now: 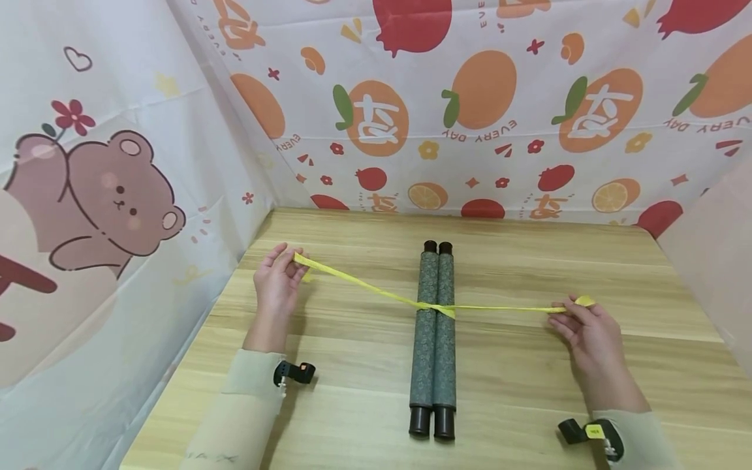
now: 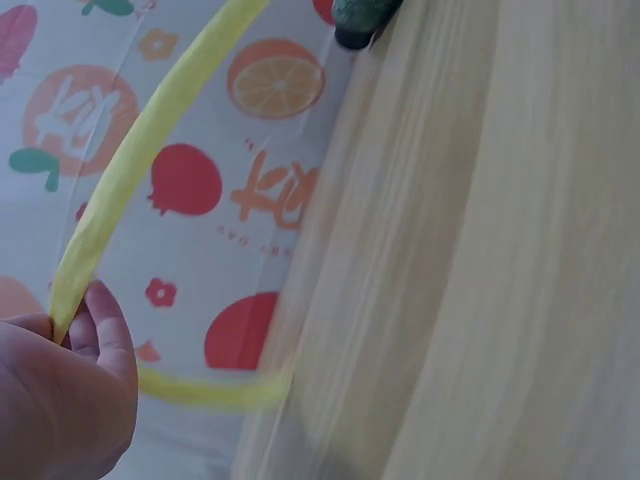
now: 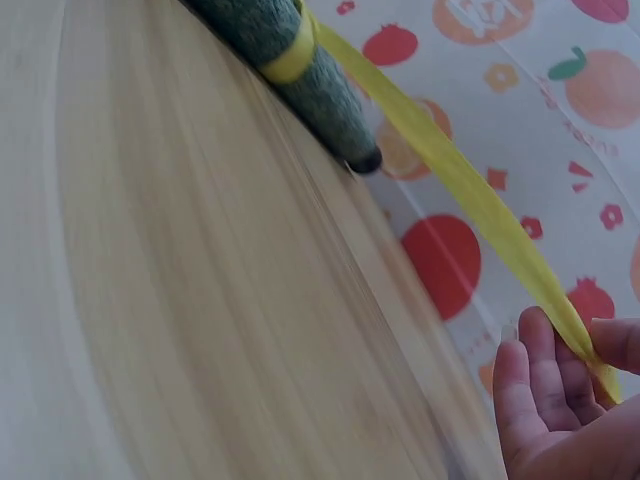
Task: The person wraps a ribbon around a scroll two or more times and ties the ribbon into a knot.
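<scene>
Two rolled scrolls point(image 1: 424, 359) with green patterned backing and dark end knobs lie side by side at the middle of the table. A yellow ribbon point(image 1: 364, 284) wraps around both and crosses on top of them. My left hand point(image 1: 277, 281) pinches one end of the ribbon, drawn up to the left, with a loose tail hanging below in the left wrist view. Out to the right, my right hand point(image 1: 590, 329) pinches the other end between thumb and fingers. The ribbon runs nearly straight from the scrolls to each hand. In the right wrist view the yellow band point(image 3: 292, 60) circles a scroll.
The scrolls lie on a wooden table point(image 1: 352, 418). A fruit-printed cloth point(image 1: 423, 170) hangs along its back edge, and a bear-printed cloth point(image 1: 117, 196) hangs at the left. Black wrist cameras point(image 1: 302, 373) are strapped on both sleeves.
</scene>
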`<state>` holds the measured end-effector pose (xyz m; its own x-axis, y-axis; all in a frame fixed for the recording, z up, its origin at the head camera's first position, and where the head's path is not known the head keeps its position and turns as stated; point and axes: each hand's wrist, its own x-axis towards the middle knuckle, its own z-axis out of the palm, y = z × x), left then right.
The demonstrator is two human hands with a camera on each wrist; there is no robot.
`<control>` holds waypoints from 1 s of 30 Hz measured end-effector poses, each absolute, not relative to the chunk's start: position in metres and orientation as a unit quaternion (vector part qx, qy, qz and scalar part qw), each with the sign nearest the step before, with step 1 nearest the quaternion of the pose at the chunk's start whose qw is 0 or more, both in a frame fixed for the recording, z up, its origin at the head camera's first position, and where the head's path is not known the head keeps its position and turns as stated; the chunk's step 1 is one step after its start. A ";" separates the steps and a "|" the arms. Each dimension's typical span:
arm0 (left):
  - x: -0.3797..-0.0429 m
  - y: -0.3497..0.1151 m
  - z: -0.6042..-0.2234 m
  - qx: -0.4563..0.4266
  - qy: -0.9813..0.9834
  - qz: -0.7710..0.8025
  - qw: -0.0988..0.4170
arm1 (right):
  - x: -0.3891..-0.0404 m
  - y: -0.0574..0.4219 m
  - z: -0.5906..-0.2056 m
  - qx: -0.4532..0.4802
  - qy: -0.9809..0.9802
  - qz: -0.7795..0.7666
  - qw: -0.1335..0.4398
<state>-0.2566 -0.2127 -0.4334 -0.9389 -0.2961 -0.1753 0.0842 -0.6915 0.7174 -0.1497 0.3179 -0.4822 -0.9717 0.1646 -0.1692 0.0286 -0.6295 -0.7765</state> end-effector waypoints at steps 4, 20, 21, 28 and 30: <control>-0.256 -0.228 -0.430 0.139 -0.380 -0.907 0.118 | -0.144 0.337 -0.483 -0.121 -0.404 0.906 0.048; -0.252 -0.263 -0.426 0.188 -0.504 -0.829 0.151 | -0.128 0.380 -0.480 -0.208 -0.395 0.885 0.134; -0.252 -0.264 -0.426 0.190 -0.517 -0.819 0.163 | -0.129 0.380 -0.479 -0.211 -0.400 0.880 0.143; -0.254 -0.259 -0.419 0.207 -0.543 -0.777 0.243 | -0.136 0.371 -0.472 -0.272 -0.470 0.820 0.183; -0.253 -0.255 -0.417 0.196 -0.549 -0.773 0.252 | -0.138 0.367 -0.469 -0.300 -0.527 0.773 0.186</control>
<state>-0.2528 -0.2547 -0.4166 -0.7968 -0.6036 -0.0263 0.1739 -0.2709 0.9468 -0.1377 0.3667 -0.4690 -0.7506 0.6040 -0.2679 0.0281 -0.3758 -0.9263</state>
